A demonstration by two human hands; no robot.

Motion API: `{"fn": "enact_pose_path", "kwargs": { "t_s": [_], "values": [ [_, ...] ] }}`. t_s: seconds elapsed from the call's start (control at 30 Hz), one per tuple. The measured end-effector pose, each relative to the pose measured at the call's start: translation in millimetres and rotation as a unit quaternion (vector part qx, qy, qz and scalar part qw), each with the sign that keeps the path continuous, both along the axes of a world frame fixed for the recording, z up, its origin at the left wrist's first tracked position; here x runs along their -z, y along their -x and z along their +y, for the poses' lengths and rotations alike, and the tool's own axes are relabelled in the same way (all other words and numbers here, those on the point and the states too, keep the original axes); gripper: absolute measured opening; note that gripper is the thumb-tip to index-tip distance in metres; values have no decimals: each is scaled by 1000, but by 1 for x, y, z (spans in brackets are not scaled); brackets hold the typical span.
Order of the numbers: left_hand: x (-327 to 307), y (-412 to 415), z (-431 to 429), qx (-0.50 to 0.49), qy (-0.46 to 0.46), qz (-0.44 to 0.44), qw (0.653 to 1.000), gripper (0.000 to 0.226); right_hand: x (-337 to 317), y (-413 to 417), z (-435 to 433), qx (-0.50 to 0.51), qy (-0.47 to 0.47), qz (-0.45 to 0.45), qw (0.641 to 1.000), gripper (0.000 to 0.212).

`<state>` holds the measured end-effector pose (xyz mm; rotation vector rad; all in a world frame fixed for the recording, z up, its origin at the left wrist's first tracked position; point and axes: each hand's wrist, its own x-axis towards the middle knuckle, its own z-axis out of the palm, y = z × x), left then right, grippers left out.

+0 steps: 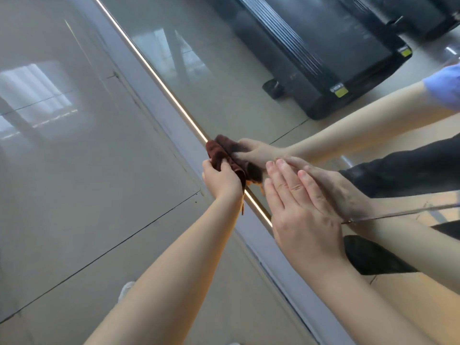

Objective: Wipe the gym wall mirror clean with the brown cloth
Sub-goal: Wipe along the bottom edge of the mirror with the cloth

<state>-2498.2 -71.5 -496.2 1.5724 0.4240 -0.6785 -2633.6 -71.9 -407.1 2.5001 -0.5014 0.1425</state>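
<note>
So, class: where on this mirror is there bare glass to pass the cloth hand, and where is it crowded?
Free: the wide stretch of mirror beyond the brown cloth, between the bright edge strip and the reflected treadmill. Crowded: by the strip, where the left hand grips the cloth and the right hand lies flat on the glass beside it.

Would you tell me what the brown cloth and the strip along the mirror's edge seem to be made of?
Brown cloth: soft, fuzzy fabric, probably microfibre or terry; it bunches in folds, matte. Edge strip: likely brushed metal, perhaps aluminium; it shows a narrow bright sheen along its length.
</note>
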Motion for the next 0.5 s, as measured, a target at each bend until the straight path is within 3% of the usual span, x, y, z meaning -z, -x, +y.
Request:
{"fn": "enact_pose_path", "kwargs": {
  "t_s": [0.27, 0.5],
  "values": [
    [-22, -1, 11, 57, 59, -73, 994, 17, 2, -29, -2, 14, -11, -6, 1000, 48],
    [-15, -75, -7, 16, 4, -54, 998, 24, -4, -54, -6, 14, -13, 5, 1000, 50]
  ]
}}
